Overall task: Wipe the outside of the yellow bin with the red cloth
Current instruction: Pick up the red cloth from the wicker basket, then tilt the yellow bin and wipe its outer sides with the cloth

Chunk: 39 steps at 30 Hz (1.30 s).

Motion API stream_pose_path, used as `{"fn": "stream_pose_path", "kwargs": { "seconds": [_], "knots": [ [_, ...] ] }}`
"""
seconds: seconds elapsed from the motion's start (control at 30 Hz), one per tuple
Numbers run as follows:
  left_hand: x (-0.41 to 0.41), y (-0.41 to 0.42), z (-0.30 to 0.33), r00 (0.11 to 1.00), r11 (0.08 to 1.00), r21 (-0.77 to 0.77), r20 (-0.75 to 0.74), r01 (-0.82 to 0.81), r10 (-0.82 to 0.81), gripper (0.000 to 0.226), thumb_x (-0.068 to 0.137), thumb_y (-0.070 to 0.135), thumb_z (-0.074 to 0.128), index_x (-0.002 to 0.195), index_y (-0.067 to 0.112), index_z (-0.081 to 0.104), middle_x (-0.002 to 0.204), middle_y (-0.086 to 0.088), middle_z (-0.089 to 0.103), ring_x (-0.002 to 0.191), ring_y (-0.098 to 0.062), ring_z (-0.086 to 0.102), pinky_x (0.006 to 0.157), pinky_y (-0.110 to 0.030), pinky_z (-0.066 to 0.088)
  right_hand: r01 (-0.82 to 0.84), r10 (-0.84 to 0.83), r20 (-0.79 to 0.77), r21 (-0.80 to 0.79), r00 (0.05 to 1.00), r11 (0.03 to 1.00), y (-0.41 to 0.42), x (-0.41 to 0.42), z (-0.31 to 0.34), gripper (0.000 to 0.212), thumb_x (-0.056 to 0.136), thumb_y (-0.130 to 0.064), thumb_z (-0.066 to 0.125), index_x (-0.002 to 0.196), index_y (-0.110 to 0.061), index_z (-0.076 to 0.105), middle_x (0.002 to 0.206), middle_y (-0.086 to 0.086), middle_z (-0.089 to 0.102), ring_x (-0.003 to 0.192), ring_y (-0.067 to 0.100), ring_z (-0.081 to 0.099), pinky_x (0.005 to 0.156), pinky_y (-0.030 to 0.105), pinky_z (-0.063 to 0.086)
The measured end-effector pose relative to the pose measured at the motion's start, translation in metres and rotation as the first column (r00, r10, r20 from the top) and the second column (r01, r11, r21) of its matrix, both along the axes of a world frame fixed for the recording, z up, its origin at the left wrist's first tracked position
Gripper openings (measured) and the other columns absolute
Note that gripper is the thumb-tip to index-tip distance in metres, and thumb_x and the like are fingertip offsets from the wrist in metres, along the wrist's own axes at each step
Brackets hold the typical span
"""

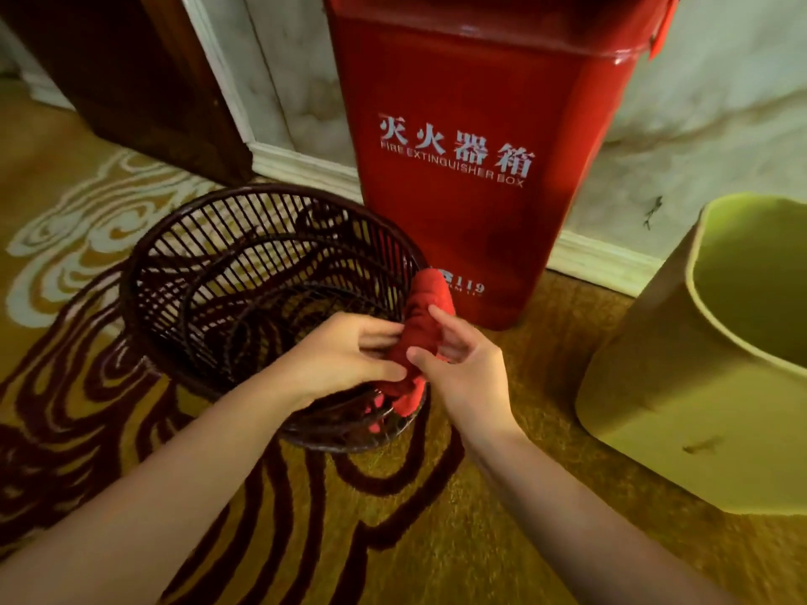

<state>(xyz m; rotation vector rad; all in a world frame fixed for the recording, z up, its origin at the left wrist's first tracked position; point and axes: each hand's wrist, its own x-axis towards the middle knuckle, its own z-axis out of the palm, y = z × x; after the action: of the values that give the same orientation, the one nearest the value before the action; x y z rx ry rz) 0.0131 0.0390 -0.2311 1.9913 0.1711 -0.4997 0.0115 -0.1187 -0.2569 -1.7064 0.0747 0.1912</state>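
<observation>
**Hands bunch red cloth over basket rim**

Hands meet near the middle of the view, both closed on the red cloth (418,338). The left hand (345,358) comes in from seven o'clock, its fingers and thumb pinched onto the cloth's left side. The right hand (458,364) comes in from five o'clock, thumb pressed on the front of the cloth and fingers curled behind it. The cloth is bunched into a rough roll, one end sticking up toward twelve o'clock above the fingers, the other hanging down over the near-right rim of the dark wicker basket (244,272).

The basket stands on the patterned carpet (436,539) at about ten o'clock from the hands, its open slatted wall showing the carpet through it. Behind the hands, at twelve o'clock, a red fire extinguisher box (476,168) stands against the pale wall (720,102). The yellow bin (681,377) sits at three o'clock, well apart from both hands and the cloth, upright on the carpet with its open mouth partly cut by the frame edge.
</observation>
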Motion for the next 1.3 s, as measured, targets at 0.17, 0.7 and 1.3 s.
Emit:
{"fn": "stream_pose_path", "kwargs": {
  "seconds": [0.17,0.7,1.3],
  "knots": [
    [-0.012,-0.011,0.021,0.982,0.982,0.163,0.174,-0.1,0.071,0.042,0.064,0.008,0.075,0.102,0.022,0.067,0.105,0.002,0.07,0.098,-0.003,0.063,0.082,-0.023,0.054,-0.008,0.008,-0.003,-0.073,1.0,0.997,-0.009,-0.004,0.026,0.044,0.074,-0.009,0.075,0.115,-0.02,0.065,0.098,0.002,0.069,0.089,0.014,0.067,0.087,0.038,0.056],
    [-0.01,-0.031,0.154,0.913,0.918,-0.08,0.165,0.388,-0.372,0.051,0.072,-0.017,0.052,0.09,0.025,0.073,0.091,0.006,0.076,0.092,-0.008,0.067,0.07,-0.013,0.051,-0.484,0.71,0.262,-0.577,0.653,0.658,-0.097,0.012,0.134,0.076,0.069,-0.025,0.08,0.134,-0.037,0.043,0.15,-0.002,0.038,0.143,0.01,0.021,0.117,0.033,0.014],
    [0.005,-0.12,0.105,0.879,0.879,-0.182,0.285,0.44,-0.381,0.047,0.071,0.003,0.067,0.113,0.023,0.059,0.11,-0.001,0.07,0.103,-0.008,0.063,0.084,-0.015,0.05,-0.267,0.297,0.097,-0.242,0.95,0.933,-0.205,-0.032,0.121,0.023,0.073,0.006,0.071,0.073,-0.017,0.069,0.06,-0.009,0.069,0.059,0.003,0.06,0.058,0.015,0.05]
  ]
}}
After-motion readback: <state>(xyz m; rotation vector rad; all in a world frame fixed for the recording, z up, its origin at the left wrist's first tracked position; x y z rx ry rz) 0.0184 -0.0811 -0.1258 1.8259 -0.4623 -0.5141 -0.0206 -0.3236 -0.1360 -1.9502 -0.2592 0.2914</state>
